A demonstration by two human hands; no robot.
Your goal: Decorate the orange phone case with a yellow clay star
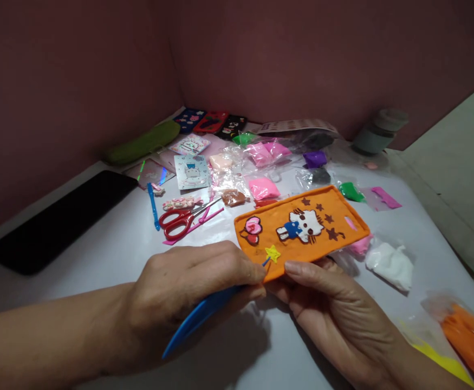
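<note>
An orange clay-covered phone case (257, 216) is tilted toward me, with a white cat figure in blue clothes (302, 226), brown stars, a pink-and-red heart shape and a yellow star (272, 253) with a short blue stem. My right hand (326, 303) grips its lower edge, thumb on the front and fingers behind. Closed at the case's lower left corner, my left hand (196, 281) has its fingertips beside the blue stem. From under this hand sticks out a blue, flat, pointed modelling tool (200, 323); its other end is hidden by the fingers.
Red-handled scissors (177, 223), a blue stick tool (154, 207) and several bags of coloured clay (263, 188) lie behind the case. A black phone-like slab (62, 219) is at left. Decorated cases (211, 122) and a jar (377, 132) stand near the pink walls.
</note>
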